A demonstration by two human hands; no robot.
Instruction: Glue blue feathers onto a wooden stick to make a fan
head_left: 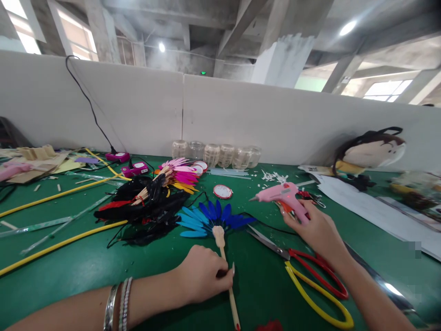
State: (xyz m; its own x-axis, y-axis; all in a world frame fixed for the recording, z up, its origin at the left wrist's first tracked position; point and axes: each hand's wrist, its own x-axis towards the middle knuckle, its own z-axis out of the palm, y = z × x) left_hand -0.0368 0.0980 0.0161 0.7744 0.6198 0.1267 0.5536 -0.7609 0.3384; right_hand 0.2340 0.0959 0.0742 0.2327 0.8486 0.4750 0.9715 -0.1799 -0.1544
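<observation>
My left hand [206, 272] is closed around a thin wooden stick [232, 305], gripping it about halfway along. At the stick's far end is a pale, wider head [218, 235], from which light blue and dark blue feathers [214, 212] fan out. A pink hot glue gun [281, 193] is in my right hand [319, 230], its nozzle pointing left over the table. The fingers wrap its handle near the orange trigger. Scissors [288, 254] with one red and one yellow handle lie open between my hands.
Black feathers [165, 207] and a bundle of pink feathers [177, 170] lie to the left. Several glass jars [212, 155] line the white partition [241, 110]. Yellow rods [62, 243] cross the left side. White paper [365, 207] and a plush doll [372, 149] are at the right.
</observation>
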